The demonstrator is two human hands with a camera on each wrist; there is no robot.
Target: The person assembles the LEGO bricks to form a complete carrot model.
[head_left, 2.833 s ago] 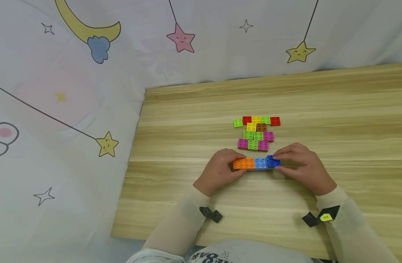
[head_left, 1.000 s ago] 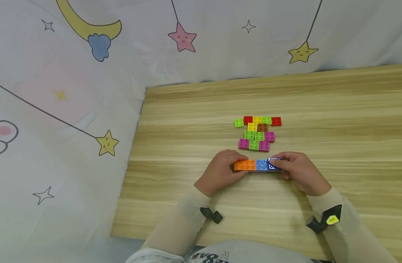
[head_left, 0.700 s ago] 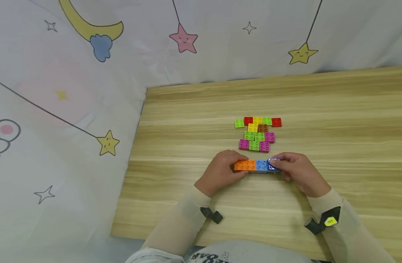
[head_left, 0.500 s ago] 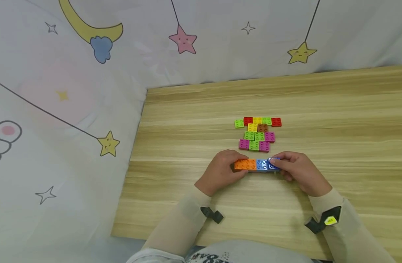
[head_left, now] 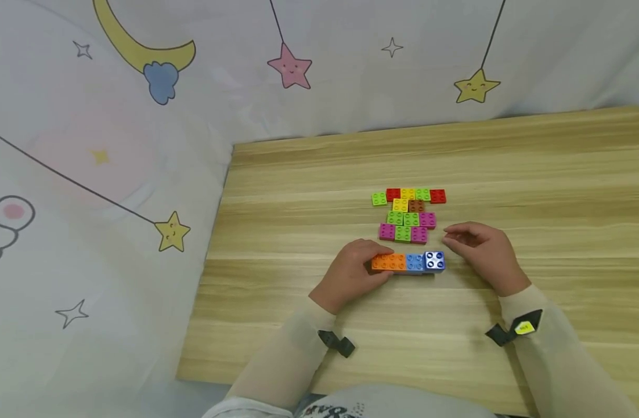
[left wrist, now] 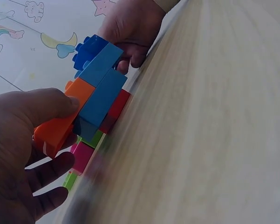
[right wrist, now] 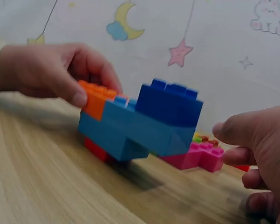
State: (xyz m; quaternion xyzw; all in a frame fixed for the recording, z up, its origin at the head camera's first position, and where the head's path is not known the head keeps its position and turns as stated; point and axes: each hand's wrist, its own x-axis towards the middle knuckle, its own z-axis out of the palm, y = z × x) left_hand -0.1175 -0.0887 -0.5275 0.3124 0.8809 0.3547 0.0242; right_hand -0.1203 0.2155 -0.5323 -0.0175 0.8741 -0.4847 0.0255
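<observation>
My left hand [head_left: 350,273] pinches the orange brick [head_left: 389,262] at the left end of a stepped toy-brick build. A light blue brick [head_left: 415,262] sits beside the orange one, and a dark blue brick [head_left: 434,261] tops the right end, its studs bare. Under them the left wrist view shows a lower blue brick [left wrist: 102,105]; a red brick [right wrist: 96,150] forms the base in the right wrist view. The right end overhangs the tabletop. My right hand [head_left: 486,255] is just right of the build, apart from it, fingers loosely bent and holding nothing.
Behind the build, several bricks lie in short rows: lime bricks [head_left: 411,219], magenta bricks [head_left: 386,231], yellow and brown ones, and red bricks [head_left: 437,196] at the back. The wooden table [head_left: 298,191] meets a printed cloth [head_left: 340,104] at its back and left.
My right hand has let go of the dark blue brick, which stays on the build, and moved off to the right and back. The left hand keeps its hold on the orange brick.
</observation>
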